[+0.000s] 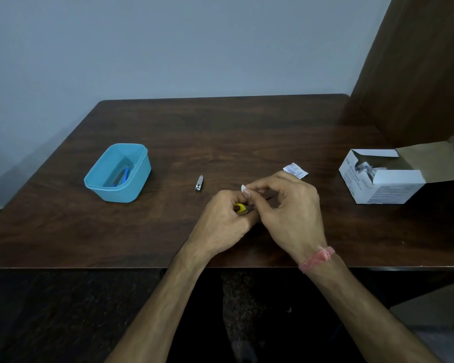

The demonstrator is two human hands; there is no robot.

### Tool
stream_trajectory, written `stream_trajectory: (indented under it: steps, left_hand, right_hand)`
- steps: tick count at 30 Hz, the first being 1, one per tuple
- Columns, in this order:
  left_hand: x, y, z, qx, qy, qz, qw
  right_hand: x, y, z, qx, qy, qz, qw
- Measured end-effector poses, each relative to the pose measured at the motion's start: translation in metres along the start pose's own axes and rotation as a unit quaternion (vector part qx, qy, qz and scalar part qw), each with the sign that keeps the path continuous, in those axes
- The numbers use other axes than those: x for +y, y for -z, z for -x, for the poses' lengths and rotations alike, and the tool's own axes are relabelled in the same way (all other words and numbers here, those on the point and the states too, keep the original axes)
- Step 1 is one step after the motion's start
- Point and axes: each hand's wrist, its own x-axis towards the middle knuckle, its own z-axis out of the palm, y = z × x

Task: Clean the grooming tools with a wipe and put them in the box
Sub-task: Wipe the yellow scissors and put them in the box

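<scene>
Near the frame's centre, the left hand (pixel 224 216) curls round a yellow-handled tool (pixel 240 207) while the right hand (pixel 286 205) pinches a white wipe (pixel 244 189) against it. Left of them on the bench (pixel 220 132) lies a nail clipper (pixel 199 183); farther left stands the blue box (pixel 118 172).

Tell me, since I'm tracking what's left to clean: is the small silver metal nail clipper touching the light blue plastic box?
Apart. The head view shows bare dark wooden table between the small silver metal nail clipper and the light blue plastic box.
</scene>
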Motion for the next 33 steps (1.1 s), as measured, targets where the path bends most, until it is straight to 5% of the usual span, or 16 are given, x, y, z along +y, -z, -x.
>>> stream_trajectory:
  steps: [33]
  left_hand:
    - [0.007,-0.002,0.005,0.038,-0.019,-0.018,0.999]
  right_hand:
    - [-0.012,0.012,0.018,0.001,-0.022,0.110,0.994]
